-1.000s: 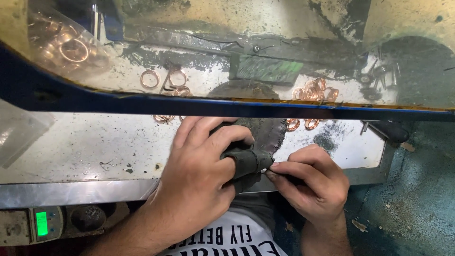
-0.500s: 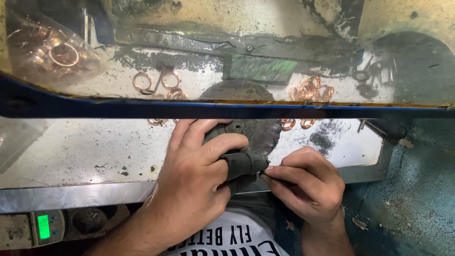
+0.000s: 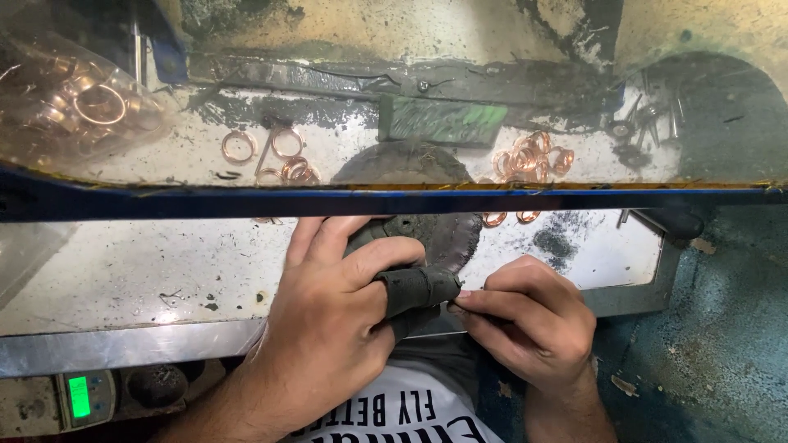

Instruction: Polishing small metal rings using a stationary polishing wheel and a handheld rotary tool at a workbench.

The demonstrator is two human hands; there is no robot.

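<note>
My left hand [image 3: 328, 316] is closed around a dark, grimy round block [image 3: 447, 238] at the front edge of the white bench [image 3: 123, 271]; its thumb wears a black sleeve [image 3: 419, 287]. My right hand [image 3: 529, 320] is pinched shut right beside that thumb, fingertips touching it, on something too small to make out. Copper-coloured rings lie behind a dirty transparent shield [image 3: 394, 107]: a pile of rings [image 3: 529, 156] to the right and a few loose rings [image 3: 271, 152] to the left.
A blue bar [image 3: 394, 201] edges the shield across the view. A clear bag of rings [image 3: 74, 107] sits far left. A small device with a green display [image 3: 80, 396] lies under the bench's metal rim. Small tool bits [image 3: 648, 119] stand at the back right.
The view has shifted slightly; both hands stay pressed together at the dark block with hardly any movement.
</note>
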